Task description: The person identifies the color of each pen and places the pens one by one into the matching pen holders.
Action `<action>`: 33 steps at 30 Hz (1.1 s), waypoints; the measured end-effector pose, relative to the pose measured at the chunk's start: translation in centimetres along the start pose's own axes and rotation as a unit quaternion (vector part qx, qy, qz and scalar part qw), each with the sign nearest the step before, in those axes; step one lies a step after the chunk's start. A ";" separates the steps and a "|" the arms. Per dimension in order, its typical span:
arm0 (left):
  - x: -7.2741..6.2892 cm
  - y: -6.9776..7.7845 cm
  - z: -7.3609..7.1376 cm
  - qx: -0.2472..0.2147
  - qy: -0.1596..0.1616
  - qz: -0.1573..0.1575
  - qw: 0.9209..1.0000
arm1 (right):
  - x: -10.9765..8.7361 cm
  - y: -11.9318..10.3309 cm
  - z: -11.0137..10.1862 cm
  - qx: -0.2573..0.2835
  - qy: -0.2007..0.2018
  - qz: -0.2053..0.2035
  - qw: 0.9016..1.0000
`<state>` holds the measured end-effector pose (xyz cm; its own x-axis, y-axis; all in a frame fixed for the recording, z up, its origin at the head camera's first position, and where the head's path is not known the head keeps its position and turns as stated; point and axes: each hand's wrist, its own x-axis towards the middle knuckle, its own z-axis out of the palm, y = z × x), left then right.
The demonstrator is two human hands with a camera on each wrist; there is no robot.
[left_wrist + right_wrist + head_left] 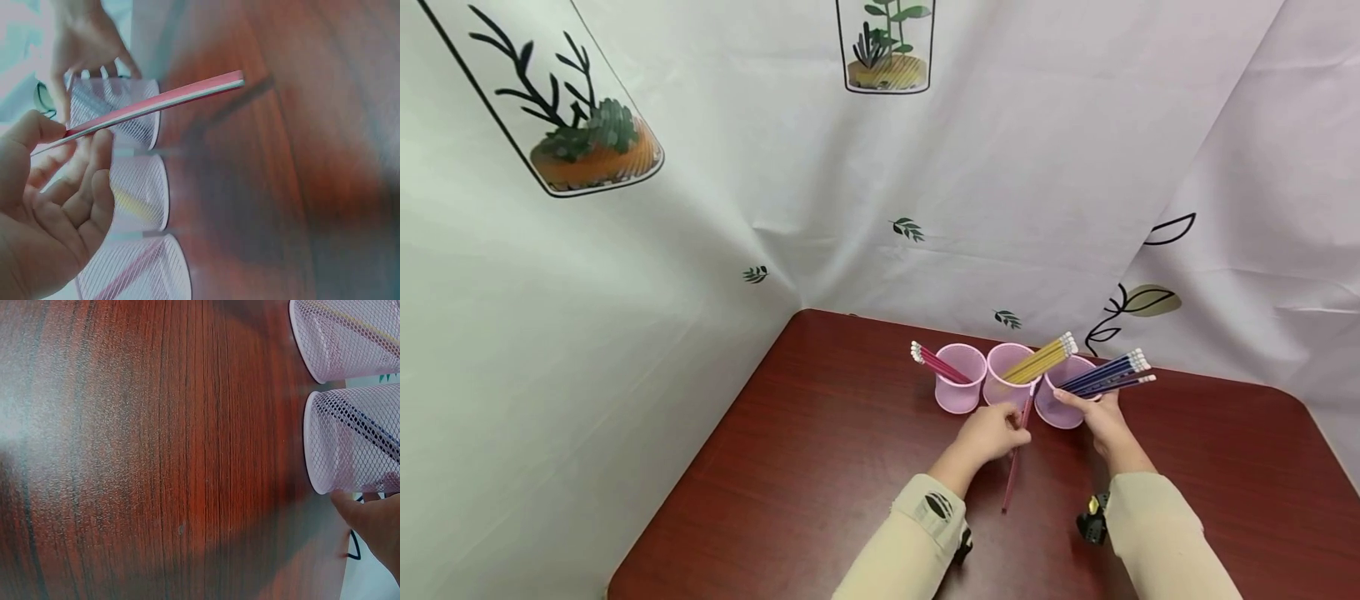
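My left hand (991,432) pinches a red pencil (1011,482) between thumb and fingers, in front of the gap between the middle and right cups. In the left wrist view the pencil (169,99) slants over the table, clear of its surface. At the right, my right hand (1103,419) holds a pink mesh pencil cup (1058,413) by its side; several blue pencils (1101,377) lean in it. The middle pink mesh cup (998,390) has several yellow pencils (1037,362). Several red pencils (943,367) lean leftward in the left cup (957,398).
The three cups stand in a row near the back edge of a dark red-brown wooden table (790,467). White patterned cloth (850,183) hangs behind and to the left. A black device (1092,523) sits by the right sleeve.
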<state>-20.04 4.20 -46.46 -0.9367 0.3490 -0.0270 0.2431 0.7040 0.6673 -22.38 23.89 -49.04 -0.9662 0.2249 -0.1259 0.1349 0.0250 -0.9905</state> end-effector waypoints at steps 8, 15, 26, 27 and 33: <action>0.6 -0.7 -2.2 -0.138 0.068 0.019 0.988 | 3.6 4.6 -1.5 0.018 0.003 -0.011 1.000; 0.9 -0.7 -3.1 -0.152 0.109 0.010 0.982 | 1.1 1.8 -0.5 0.012 -0.002 -0.008 1.000; 1.1 -0.8 -4.2 -0.207 0.247 0.041 0.946 | 0.1 0.6 0.0 0.014 0.006 -0.008 1.000; 1.1 -0.9 -4.3 -0.208 0.263 0.039 0.941 | 0.1 0.6 0.0 0.010 0.004 -0.010 1.000; 1.0 -1.2 -5.7 -0.235 0.343 0.050 0.908 | -0.2 -0.2 0.1 -0.002 -0.009 0.011 1.000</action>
<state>-22.70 0.24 -43.03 -0.8915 -0.1839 0.4140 0.3526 0.2922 0.8890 -22.24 23.72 -48.86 -0.9670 0.2073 -0.1482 0.1566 0.0249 -0.9873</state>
